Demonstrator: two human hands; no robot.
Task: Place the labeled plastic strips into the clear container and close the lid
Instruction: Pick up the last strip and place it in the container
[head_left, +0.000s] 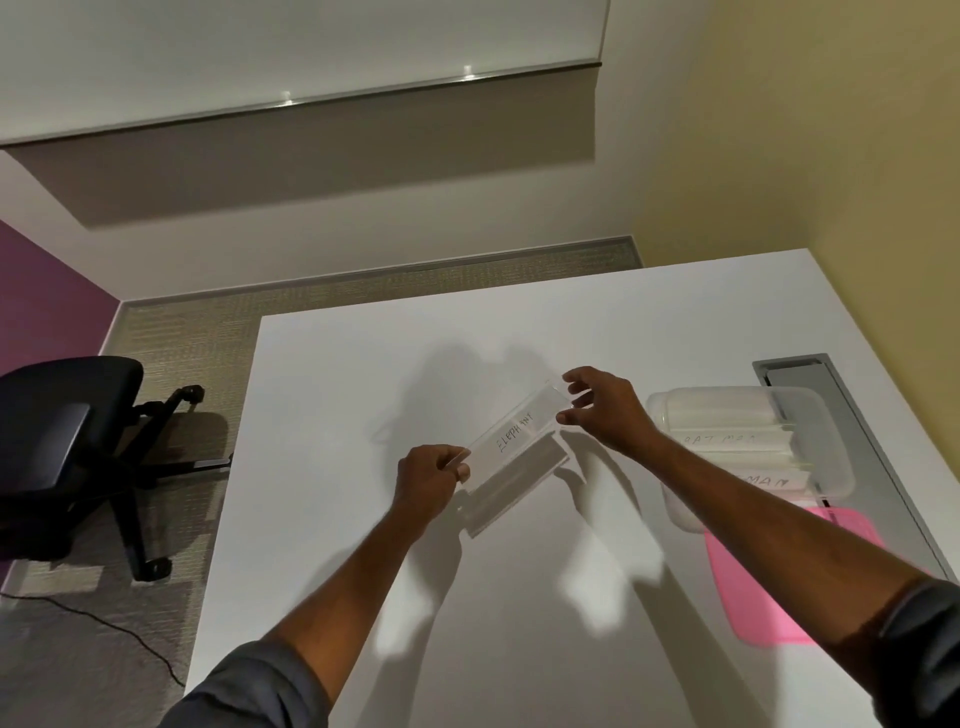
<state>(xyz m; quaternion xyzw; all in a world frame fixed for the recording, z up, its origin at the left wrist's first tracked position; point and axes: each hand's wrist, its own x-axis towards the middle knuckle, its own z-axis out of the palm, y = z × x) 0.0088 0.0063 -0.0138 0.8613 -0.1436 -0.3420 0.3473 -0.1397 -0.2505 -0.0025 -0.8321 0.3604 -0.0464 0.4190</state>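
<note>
The white table (363, 519) carries the clear container (810, 415) at its right edge, open so strips labelled like "BATMAN" can lie inside; its pink lid (763, 597) waits just nearer. Left hand (428, 480) and right hand (605, 410) pinch opposite ends of the "ELEPHANT" strip (517, 436), raised level above the table

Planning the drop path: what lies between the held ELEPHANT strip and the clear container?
Only the right hand at the ELEPHANT strip's far end; then the clear container, in the head view.

White table (363, 519): clear container (826, 441) (strips inside), pink lid (769, 597) beside it, right edge.
</note>
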